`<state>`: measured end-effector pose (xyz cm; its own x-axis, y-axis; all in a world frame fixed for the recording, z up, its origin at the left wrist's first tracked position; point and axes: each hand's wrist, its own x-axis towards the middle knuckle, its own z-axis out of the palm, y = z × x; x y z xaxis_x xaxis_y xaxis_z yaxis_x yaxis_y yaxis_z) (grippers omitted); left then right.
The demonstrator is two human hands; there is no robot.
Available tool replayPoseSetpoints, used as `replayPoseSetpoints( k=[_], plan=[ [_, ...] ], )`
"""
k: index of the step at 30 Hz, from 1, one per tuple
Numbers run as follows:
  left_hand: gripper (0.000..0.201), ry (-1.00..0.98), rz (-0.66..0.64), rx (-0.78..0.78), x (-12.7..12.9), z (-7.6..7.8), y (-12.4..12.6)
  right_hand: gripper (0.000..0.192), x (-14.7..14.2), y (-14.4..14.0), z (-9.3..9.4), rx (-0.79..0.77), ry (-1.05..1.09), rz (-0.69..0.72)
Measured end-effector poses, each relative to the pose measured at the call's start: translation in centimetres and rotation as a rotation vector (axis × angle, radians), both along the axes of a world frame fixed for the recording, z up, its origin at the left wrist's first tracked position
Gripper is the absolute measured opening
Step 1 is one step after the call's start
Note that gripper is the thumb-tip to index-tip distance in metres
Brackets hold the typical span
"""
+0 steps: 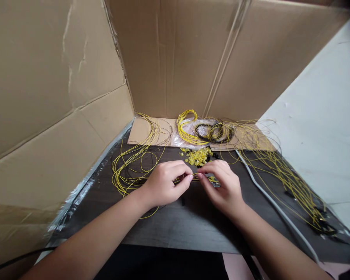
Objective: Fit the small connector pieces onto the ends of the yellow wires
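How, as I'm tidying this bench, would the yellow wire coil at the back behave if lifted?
The yellow wire coil would probably sag, its strands being thin and loosely looped. It may be springy: the loops curve smoothly. It could snag the dark coil beside it.

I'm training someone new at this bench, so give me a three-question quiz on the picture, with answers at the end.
1. True or false: the pale grey cable passes to the right of the right hand.
2. Between the fingertips of the left hand and those of the right is: A) a screwdriver; B) a thin yellow wire; C) a roll of tape.
3. Fill in: the pile of small pieces beyond the hands is mostly ____ in colour.
Key: 1 true; 2 B; 3 yellow.
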<state>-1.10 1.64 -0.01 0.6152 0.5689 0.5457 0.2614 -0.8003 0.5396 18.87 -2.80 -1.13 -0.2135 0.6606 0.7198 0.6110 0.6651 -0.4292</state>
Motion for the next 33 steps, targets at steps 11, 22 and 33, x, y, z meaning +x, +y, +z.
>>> replayPoseSetpoints(
  k=[11,22,33],
  plan=[
    [0.01,0.063,-0.007,0.082,-0.33,-0.09,0.02,0.014,0.02,-0.43,0.42,-0.062,0.011,0.063],
    [0.012,0.073,0.004,0.187,-0.42,0.04,0.11,0.025,0.36,-0.51,0.46,-0.055,0.003,0.048],
    [0.012,0.038,-0.019,0.161,-0.51,0.26,0.04,0.013,0.16,-0.68,0.93,-0.071,-0.006,0.084]
  ],
)
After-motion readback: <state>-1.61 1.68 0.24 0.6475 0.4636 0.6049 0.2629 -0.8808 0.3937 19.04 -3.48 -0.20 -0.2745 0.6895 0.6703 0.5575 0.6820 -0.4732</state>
